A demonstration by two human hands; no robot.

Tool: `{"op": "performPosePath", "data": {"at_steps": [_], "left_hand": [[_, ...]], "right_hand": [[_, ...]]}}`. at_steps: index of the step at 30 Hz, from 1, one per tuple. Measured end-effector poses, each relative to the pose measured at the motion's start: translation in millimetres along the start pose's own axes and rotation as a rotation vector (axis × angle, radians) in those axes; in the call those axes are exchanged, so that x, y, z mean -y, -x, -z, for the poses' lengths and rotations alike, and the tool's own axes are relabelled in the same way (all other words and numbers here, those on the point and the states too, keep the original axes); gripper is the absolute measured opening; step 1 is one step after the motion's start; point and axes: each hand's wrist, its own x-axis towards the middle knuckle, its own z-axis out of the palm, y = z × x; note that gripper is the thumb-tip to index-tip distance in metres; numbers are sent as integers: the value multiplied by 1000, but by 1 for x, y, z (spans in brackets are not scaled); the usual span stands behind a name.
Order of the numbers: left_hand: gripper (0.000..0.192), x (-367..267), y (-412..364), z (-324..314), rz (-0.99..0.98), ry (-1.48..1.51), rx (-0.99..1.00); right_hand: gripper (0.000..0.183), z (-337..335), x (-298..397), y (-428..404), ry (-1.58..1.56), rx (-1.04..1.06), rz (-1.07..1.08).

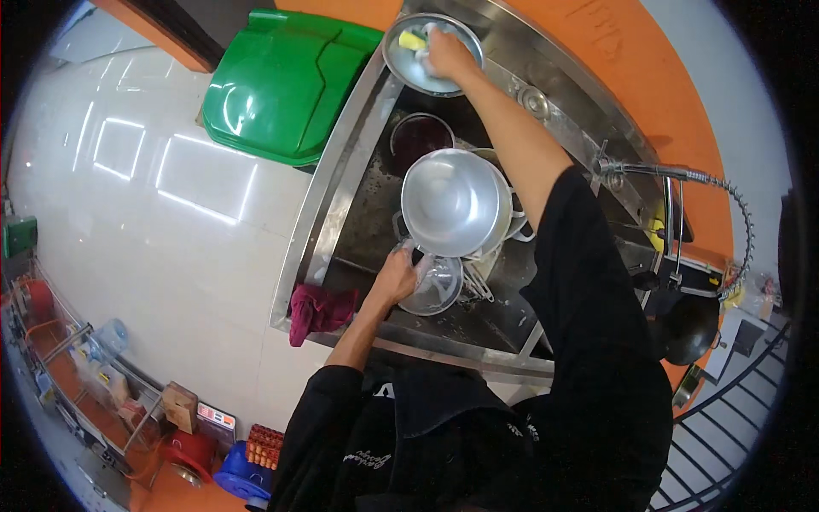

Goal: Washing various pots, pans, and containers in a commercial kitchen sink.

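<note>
My left hand (398,274) grips the near edge of a silvery aluminium pot (448,198), its wide mouth tilted up towards me. Foam clings to the fingers. Far off along the sink, my right hand (448,56) reaches into a round metal basin (409,73) with cloudy, soapy liquid. Its sudsy fingers are closed around a yellow-and-green sponge (413,41), partly hidden by them. Just beneath my left hand lies a clear bowl or lid (438,289). Other cookware with loop handles (521,235) shows behind the pot.
A dark-red-looking round container (422,137) stands in the steel sink (345,211). A maroon cloth (320,310) drapes over its corner. Beyond the left rim stands a green lidded bin (288,83). A spring-hose faucet (678,173) and a black wok (688,329) are at right.
</note>
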Motion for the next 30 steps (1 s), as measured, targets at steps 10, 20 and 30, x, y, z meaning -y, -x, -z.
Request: {"op": "performPosePath", "data": {"at_steps": [10, 20, 30], "left_hand": [[39, -46, -3, 1, 162, 106, 115], [39, 2, -2, -52, -75, -394, 156], [43, -27, 27, -51, -151, -472, 314]], "right_hand": [[45, -1, -33, 248, -514, 34, -310], [26, -92, -19, 312, -691, -109, -181], [15, -100, -89, 344, -122, -194, -155]]}}
